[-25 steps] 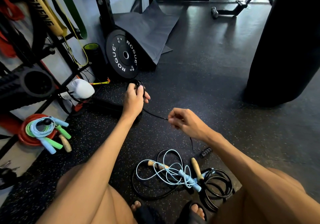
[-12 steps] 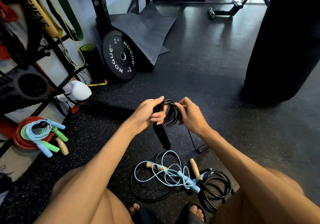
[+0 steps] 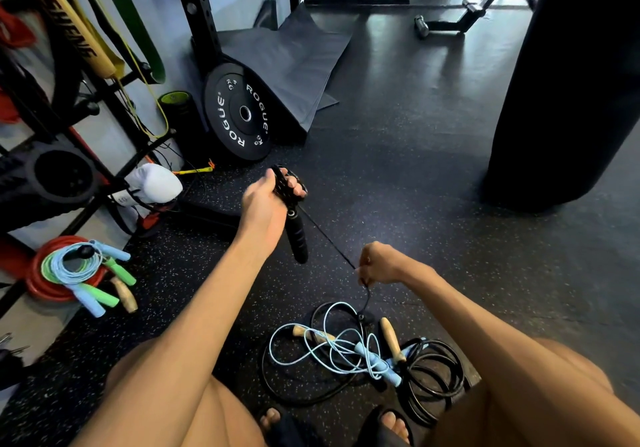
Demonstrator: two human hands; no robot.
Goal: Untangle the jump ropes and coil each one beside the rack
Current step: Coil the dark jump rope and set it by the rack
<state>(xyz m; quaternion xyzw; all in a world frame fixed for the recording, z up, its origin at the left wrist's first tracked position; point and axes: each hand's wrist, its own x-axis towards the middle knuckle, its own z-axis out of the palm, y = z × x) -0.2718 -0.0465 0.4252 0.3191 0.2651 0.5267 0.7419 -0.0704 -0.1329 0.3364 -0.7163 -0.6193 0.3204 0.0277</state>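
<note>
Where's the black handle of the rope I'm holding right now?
In the head view, the black handle hangs near the centre, just below the left hand that grips the coiled black rope, in front of the Rogue weight plate.

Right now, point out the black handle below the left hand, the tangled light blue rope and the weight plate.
black handle [image 3: 298, 239], head view, middle of the grip.
light blue rope [image 3: 378, 363], head view, its blue grip.
weight plate [image 3: 227, 124], head view, face beside the hub.
</note>
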